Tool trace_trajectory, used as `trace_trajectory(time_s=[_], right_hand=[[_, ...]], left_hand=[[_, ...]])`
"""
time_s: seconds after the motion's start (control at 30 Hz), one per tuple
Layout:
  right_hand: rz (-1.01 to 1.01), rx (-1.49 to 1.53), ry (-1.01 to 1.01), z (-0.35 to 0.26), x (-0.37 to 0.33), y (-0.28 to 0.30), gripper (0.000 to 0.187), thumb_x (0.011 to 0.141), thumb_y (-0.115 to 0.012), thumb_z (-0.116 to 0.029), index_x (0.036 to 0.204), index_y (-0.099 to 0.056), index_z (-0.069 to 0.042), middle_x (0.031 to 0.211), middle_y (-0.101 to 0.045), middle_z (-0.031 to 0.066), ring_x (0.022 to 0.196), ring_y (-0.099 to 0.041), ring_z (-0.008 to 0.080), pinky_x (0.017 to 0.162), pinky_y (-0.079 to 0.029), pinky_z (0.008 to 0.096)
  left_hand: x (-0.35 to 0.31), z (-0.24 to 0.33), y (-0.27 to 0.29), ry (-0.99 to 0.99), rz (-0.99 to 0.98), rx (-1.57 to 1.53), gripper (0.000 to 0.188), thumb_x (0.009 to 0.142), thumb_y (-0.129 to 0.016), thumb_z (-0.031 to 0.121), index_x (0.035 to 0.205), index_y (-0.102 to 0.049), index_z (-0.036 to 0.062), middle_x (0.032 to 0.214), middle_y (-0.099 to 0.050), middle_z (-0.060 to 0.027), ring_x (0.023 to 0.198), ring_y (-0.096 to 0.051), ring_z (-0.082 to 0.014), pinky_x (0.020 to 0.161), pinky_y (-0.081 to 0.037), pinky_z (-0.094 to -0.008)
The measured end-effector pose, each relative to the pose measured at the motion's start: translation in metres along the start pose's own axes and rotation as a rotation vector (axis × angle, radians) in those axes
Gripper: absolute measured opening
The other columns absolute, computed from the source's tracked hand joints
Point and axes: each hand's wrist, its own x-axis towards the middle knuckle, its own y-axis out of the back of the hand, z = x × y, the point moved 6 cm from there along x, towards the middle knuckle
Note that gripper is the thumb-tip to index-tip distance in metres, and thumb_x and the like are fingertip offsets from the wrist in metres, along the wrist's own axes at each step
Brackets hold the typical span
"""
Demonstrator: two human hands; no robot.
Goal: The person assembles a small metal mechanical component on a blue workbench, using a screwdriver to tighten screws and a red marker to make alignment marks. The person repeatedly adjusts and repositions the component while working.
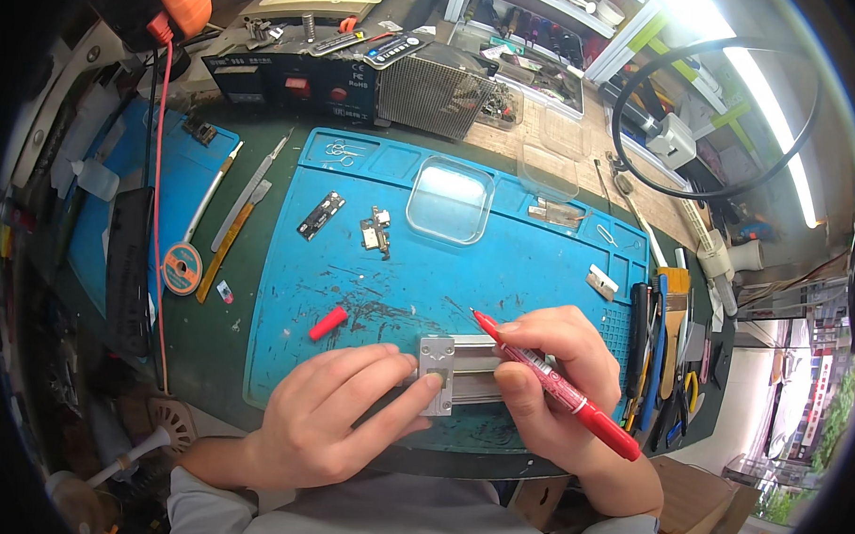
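A small silver metal fixture (pixel 437 348) with a screwed end block and two rails lies at the front of the blue mat. My left hand (pixel 342 415) is closed about its end block, with fingertips resting on top and at the left side. My right hand (pixel 565 375) grips a red marker pen (pixel 553 384) between thumb and fingers, over the fixture's rails. The pen is uncapped, its tip pointing up and left, above the mat. Its red cap (pixel 328 323) lies on the mat beyond my left hand.
On the blue mat (pixel 399 266) are two small circuit boards (pixel 374 230) and a clear plastic box (pixel 451 200). Brushes (pixel 671 318) and hand tools line the right edge. Knives (pixel 251 202) and a solder spool (pixel 182 268) lie left. A black device (pixel 302 88) stands behind.
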Motion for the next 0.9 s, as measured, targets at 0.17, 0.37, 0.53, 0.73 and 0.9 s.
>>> trace_trajectory(time_s=[0.17,0.37,0.53,0.73,0.9], right_hand=[[-0.017,-0.011,0.011,0.0002,0.0000,-0.0020,0.030,0.089,-0.089,-0.008,0.112,-0.074,0.004,0.096,-0.078,0.0182,0.080,-0.075,0.0292,0.067,-0.060,0.0349],[-0.012,-0.008,0.035,0.0002,-0.0013,-0.0055,0.029,0.087,-0.090,-0.007,0.110,-0.075,0.003,0.094,-0.078,0.0167,0.077,-0.075,0.0279,0.064,-0.061,0.0341],[-0.007,-0.018,0.052,-0.0006,0.0002,-0.0060,0.028,0.086,-0.090,-0.007,0.108,-0.076,0.003,0.092,-0.077,0.0156,0.076,-0.075,0.0267,0.064,-0.060,0.0335],[-0.013,0.020,0.085,0.0001,-0.0013,-0.0059,0.032,0.087,-0.090,-0.010,0.114,-0.077,0.002,0.091,-0.077,0.0146,0.074,-0.074,0.0263,0.062,-0.059,0.0336],[-0.065,-0.138,0.153,-0.0055,-0.0055,-0.0051,0.041,0.083,-0.092,-0.015,0.120,-0.078,-0.003,0.090,-0.074,0.0104,0.072,-0.070,0.0262,0.060,-0.054,0.0348]], left_hand=[[-0.0075,0.0002,0.0050,0.005,0.029,0.037,0.036,0.083,-0.086,0.019,0.115,-0.081,0.0043,0.117,-0.077,-0.0099,0.106,-0.075,-0.0270,0.082,-0.062,-0.0363],[-0.0065,-0.0003,0.0040,-0.021,0.041,0.032,0.031,0.083,-0.084,0.012,0.113,-0.081,0.0037,0.117,-0.079,-0.0108,0.105,-0.077,-0.0270,0.081,-0.062,-0.0342],[-0.0043,-0.0012,0.0051,-0.022,0.037,0.022,0.031,0.082,-0.083,0.010,0.112,-0.081,0.0035,0.117,-0.079,-0.0108,0.104,-0.078,-0.0271,0.080,-0.061,-0.0334],[-0.0050,0.0015,0.0088,-0.042,0.048,0.024,0.032,0.080,-0.082,0.008,0.111,-0.081,0.0033,0.114,-0.079,-0.0104,0.103,-0.077,-0.0271,0.080,-0.061,-0.0359],[-0.0033,-0.0002,0.0070,-0.034,0.084,0.017,0.032,0.079,-0.081,0.005,0.110,-0.080,0.0026,0.111,-0.078,-0.0104,0.099,-0.077,-0.0272,0.078,-0.061,-0.0371]])
